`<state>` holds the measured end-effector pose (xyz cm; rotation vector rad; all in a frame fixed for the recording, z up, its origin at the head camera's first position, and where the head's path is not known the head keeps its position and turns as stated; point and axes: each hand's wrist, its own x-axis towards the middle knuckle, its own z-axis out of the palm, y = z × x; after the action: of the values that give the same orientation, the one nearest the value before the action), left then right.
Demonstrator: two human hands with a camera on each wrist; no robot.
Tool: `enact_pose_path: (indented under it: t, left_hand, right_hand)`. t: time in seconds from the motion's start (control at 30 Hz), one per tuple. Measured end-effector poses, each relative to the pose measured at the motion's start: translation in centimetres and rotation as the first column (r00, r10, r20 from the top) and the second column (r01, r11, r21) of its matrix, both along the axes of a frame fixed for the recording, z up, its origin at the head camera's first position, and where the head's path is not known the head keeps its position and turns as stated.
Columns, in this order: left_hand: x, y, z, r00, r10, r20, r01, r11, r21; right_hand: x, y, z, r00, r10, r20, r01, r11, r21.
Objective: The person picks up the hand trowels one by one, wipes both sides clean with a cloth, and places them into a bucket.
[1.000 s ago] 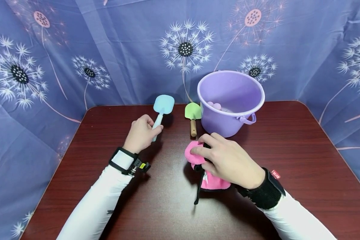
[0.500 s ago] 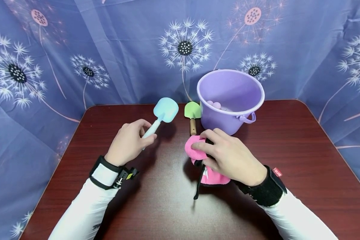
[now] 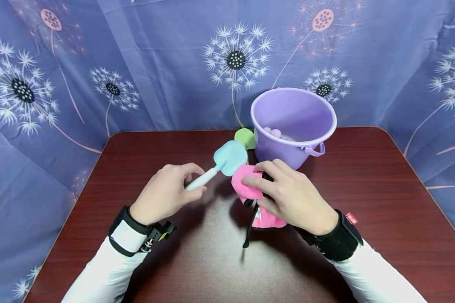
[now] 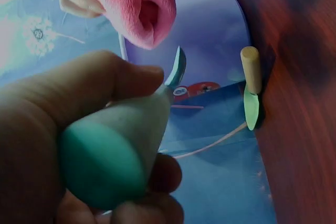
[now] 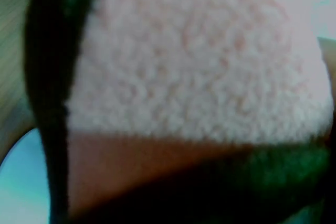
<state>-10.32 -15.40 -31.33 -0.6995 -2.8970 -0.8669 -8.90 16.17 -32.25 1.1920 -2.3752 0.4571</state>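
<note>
Bucket on table, balls in it, trowel to its left, shovel before trowel, cloth before bucket

There is one purple bucket. Two small pale-purple balls show inside it. Two scoop tools: one green trowel just left of the bucket, one light-blue shovel to its front left. One pink plush cloth and two hands, left hand and right hand, before the bucket.

In your head view, the light-blue plastic scoop hides much of the wooden-handled green trowel, and your right hand part of the pink plush cloth, blurred in your right-wrist view.
</note>
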Motion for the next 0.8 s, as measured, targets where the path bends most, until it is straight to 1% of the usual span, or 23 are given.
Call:
enact_pose_path:
  t: [0.17,0.33,0.47,0.63,0.8]
  left_hand:
    - [0.6,0.7,0.2,0.997,-0.052,-0.057,0.051,0.998,-0.026]
    - [1.1,1.4,0.1,0.983,-0.096,-0.155,0.087,0.994,-0.065]
    - [1.4,1.9,0.0,0.971,-0.115,-0.21,0.098,0.991,-0.094]
    - [1.7,2.3,-0.2,0.958,-0.147,-0.247,0.122,0.986,-0.115]
    - [1.9,2.6,-0.4,0.954,-0.176,-0.242,0.155,0.982,-0.106]
  right_hand:
    - [-0.1,0.1,0.0,1.0,0.009,-0.015,-0.009,1.0,-0.008]
    - [-0.2,0.1,-0.1,0.999,0.017,-0.029,-0.017,1.0,-0.011]
    - [-0.3,0.0,-0.2,0.999,0.022,-0.047,-0.022,1.0,-0.009]
    - [-0.3,-0.2,-0.2,0.998,0.029,-0.062,-0.028,1.0,0.009]
    - [-0.3,-0.4,-0.4,0.997,0.03,-0.069,-0.029,0.999,0.017]
